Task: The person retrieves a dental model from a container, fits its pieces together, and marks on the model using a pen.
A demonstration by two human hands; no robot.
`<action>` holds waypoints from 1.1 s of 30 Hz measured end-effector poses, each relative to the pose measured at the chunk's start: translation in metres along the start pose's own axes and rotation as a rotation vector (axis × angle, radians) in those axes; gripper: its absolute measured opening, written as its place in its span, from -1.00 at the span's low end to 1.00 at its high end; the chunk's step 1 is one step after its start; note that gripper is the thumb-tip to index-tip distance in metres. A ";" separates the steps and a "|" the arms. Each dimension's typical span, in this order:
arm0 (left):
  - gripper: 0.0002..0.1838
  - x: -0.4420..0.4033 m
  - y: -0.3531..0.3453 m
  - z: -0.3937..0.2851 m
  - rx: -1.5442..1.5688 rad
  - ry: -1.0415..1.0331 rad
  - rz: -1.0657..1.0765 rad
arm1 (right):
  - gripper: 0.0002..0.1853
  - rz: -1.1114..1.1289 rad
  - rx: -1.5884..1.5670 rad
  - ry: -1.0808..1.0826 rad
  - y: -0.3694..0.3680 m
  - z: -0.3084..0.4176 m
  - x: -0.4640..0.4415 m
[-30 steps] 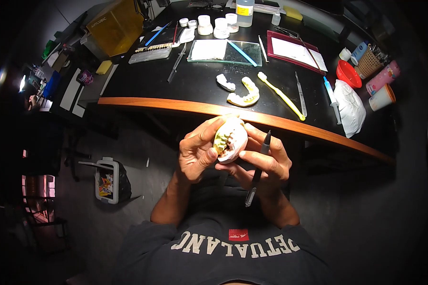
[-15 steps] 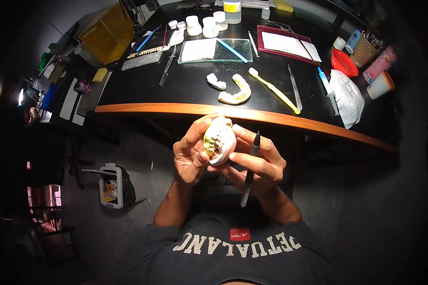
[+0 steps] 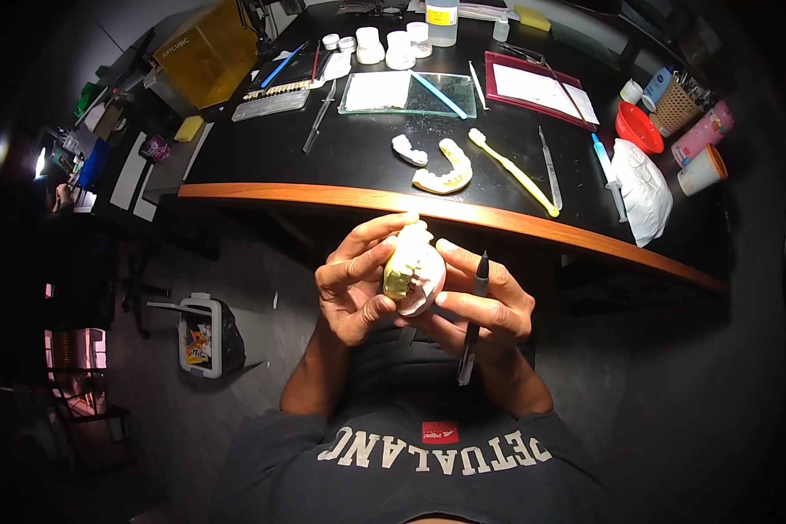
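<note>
Just in front of the desk's wooden edge, both hands hold a dental model (image 3: 415, 275), yellowish on its left part and pale pink-white on its right. My left hand (image 3: 351, 284) grips the left side with thumb and fingers. On the other side, my right hand (image 3: 493, 306) holds the pale part with its fingertips and also has a black pen (image 3: 474, 323) between its fingers, tip upward. Beyond them on the desk lie a yellow-white dental arch (image 3: 450, 170), a small white model piece (image 3: 409, 151) and a yellow toothbrush (image 3: 515, 175).
The black desk (image 3: 262, 162) holds a glass slab (image 3: 367, 106), white jars (image 3: 400, 52), a knife (image 3: 550, 166), a syringe (image 3: 609, 175), a crumpled white tissue (image 3: 642, 192) and a red bowl (image 3: 639, 128). A waste bin (image 3: 210, 336) stands on the floor at left.
The dental model has turned in my hands, with its yellowish side now facing up more. My left fingers have shifted on it. The whole view has swayed slightly.
</note>
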State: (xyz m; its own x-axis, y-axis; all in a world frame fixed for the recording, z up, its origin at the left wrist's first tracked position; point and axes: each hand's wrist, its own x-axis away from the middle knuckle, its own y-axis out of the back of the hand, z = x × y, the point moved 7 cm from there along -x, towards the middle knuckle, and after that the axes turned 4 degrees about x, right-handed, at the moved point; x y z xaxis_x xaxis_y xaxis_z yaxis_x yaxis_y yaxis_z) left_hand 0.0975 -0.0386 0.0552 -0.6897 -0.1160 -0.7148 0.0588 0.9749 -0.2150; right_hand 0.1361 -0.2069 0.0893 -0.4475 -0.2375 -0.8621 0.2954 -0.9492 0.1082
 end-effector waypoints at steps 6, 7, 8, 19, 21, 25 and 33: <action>-0.32 -0.002 0.001 0.001 0.015 0.008 0.003 | -0.58 -0.003 -0.031 -0.038 0.000 -0.004 0.002; -0.32 -0.002 0.001 0.001 0.011 0.012 -0.001 | -0.58 -0.009 -0.035 -0.048 0.000 -0.004 0.002; -0.31 -0.001 0.002 0.002 0.007 0.017 -0.004 | -0.58 -0.005 -0.037 -0.049 0.000 -0.005 0.003; -0.26 0.006 0.004 0.010 0.028 0.087 -0.055 | -0.44 0.043 0.084 0.001 0.000 -0.001 -0.002; -0.26 0.006 0.005 0.012 0.033 0.090 -0.054 | -0.47 0.022 0.072 -0.027 0.001 -0.001 -0.003; -0.26 0.006 0.006 0.013 0.032 0.083 -0.052 | -0.48 0.030 0.051 -0.076 0.002 -0.003 -0.003; -0.27 0.008 0.009 0.015 0.021 0.101 -0.057 | -0.41 0.026 0.045 -0.103 0.003 -0.003 -0.006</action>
State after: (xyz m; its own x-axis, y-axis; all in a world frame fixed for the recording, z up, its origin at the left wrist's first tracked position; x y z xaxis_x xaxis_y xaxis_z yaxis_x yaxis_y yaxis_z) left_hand 0.1032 -0.0335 0.0381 -0.7617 -0.1501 -0.6303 0.0319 0.9629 -0.2679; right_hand 0.1425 -0.2076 0.0935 -0.5253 -0.2799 -0.8036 0.2707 -0.9503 0.1540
